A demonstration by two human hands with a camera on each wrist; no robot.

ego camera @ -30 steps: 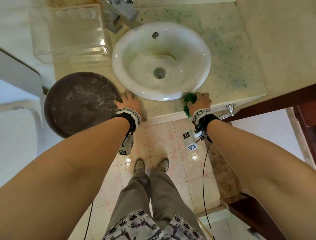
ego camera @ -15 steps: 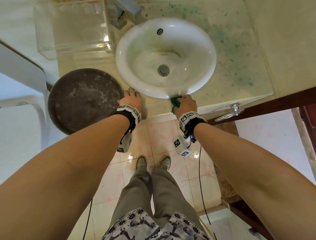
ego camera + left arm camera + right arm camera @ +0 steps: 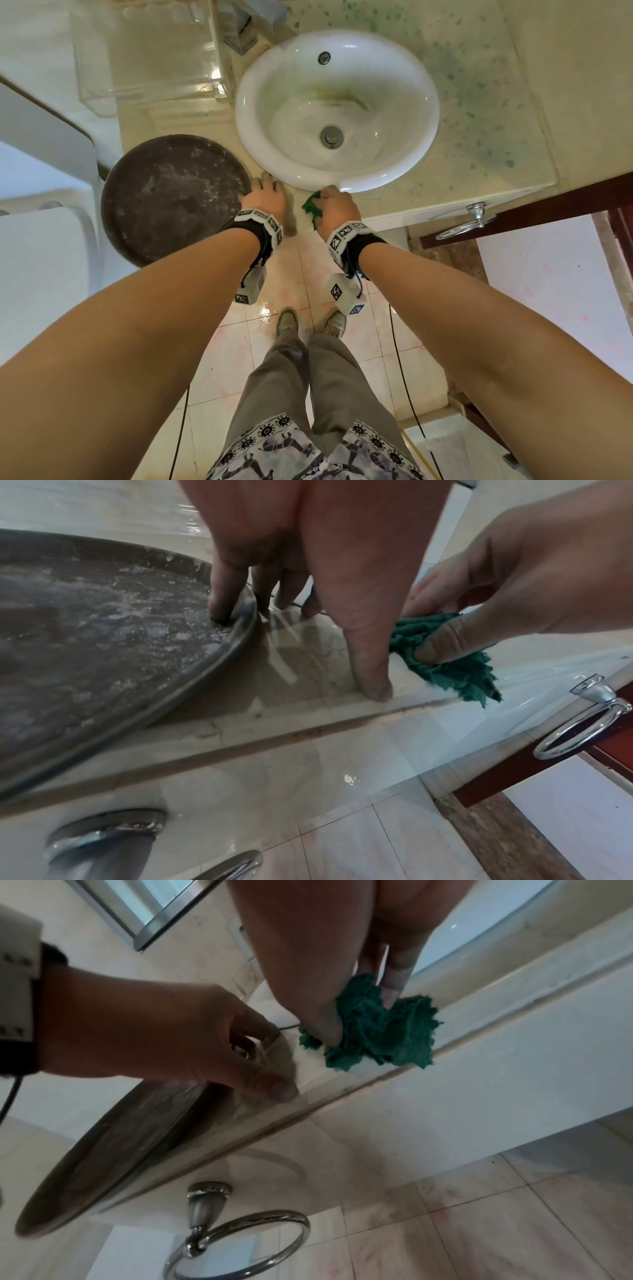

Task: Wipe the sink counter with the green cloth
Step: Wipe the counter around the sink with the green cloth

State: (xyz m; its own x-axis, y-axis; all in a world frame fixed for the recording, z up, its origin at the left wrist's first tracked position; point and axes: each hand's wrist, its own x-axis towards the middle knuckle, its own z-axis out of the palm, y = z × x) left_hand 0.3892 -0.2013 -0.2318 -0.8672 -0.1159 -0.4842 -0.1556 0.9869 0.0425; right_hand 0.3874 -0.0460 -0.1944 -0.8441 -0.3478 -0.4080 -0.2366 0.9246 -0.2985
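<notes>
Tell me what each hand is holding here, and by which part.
The right hand grips the green cloth, bunched up around its middle, on the counter. The left hand holds nothing; its fingers rest on the counter and the round tray's rim.

Bathroom things around the washing spot

A dark round tray (image 3: 171, 198) with pale residue sits left of the white basin (image 3: 337, 109); a clear plastic box (image 3: 147, 54) stands behind it, a chrome towel ring (image 3: 466, 222) hangs below, over glossy floor tiles (image 3: 239, 359)
</notes>
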